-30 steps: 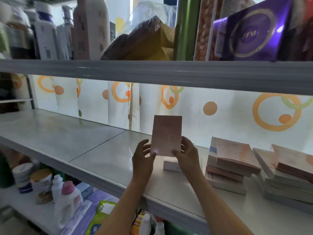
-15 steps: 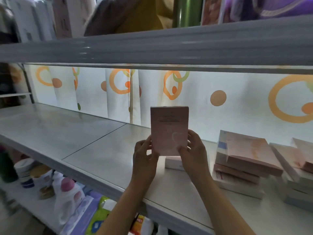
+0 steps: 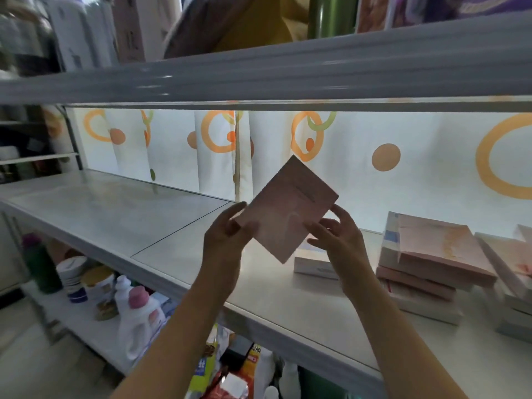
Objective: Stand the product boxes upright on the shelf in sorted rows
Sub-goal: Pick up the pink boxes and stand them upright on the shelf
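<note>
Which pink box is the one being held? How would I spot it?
Find the long grey shelf before the circle-patterned curtain. Above its middle, both hands hold a flat pink box. Unlike the boxes stacked flat at right, it is airborne and tilted cornerwise.

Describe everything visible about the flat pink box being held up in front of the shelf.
The flat pink cardboard box is thin and rectangular, its broad face pale pink with a faint curved mark and a dark line of print too blurred to read. It is held in the air above the grey shelf, tilted diamond-wise, one corner pointing down. The left hand grips its lower-left edge; the right hand pinches its lower-right edge.
</note>
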Motion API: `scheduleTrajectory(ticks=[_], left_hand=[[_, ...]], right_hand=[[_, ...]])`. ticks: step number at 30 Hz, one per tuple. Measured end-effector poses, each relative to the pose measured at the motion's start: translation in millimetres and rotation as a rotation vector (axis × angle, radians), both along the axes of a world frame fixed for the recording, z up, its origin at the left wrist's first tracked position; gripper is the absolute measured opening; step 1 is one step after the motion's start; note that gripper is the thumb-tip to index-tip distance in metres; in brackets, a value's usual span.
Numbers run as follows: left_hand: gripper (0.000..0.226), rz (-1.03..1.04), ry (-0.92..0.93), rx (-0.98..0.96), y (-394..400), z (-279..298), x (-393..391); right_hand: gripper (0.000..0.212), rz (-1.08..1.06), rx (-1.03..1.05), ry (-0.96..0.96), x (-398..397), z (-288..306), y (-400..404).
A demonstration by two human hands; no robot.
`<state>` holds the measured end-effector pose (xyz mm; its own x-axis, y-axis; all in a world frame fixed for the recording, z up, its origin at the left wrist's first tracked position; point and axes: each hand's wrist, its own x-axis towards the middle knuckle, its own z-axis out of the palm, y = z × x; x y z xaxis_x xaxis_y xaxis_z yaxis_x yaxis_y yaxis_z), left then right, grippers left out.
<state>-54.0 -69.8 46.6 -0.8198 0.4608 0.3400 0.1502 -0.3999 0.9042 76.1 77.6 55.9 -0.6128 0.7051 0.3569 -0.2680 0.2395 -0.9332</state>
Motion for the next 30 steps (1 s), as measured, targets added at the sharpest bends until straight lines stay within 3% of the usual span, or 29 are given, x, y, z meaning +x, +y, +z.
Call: scheduleTrajectory(ticks=[5,11,14,18,21,24,27,30], left_hand=[[0.04,-0.032,-0.061,0.114,-15,46,-11],[0.024,0.094,0.251,-0.178,-13,69,-6],[0.017,0.207,0.39,-0.252,-4,74,-5],[0.046,0.31,0.607,-0.34,2,69,-3],[0.044,0.423,0.702,-0.276,5,55,8],[0.044,0.436,0.596,-0.23,19,31,21],[0.048,0.289,0.453,-0.278,41,9,30],[0.052,0.172,0.467,-0.294,57,-12,38]], right_hand=[[0.067,0.155,-0.252,0.18,10,7,7],[0.034,0.247,-0.041,-0.014,15,3,-1],[0.027,0.291,-0.047,-0.036,17,3,-1],[0.028,0.288,-0.148,0.025,17,0,5],[0.033,0.262,-0.352,0.138,17,-4,14],[0.04,0.239,-0.522,0.263,17,-7,23],[0.055,0.242,-0.624,0.334,16,-9,27],[0.055,0.233,-0.639,0.334,16,-11,27]])
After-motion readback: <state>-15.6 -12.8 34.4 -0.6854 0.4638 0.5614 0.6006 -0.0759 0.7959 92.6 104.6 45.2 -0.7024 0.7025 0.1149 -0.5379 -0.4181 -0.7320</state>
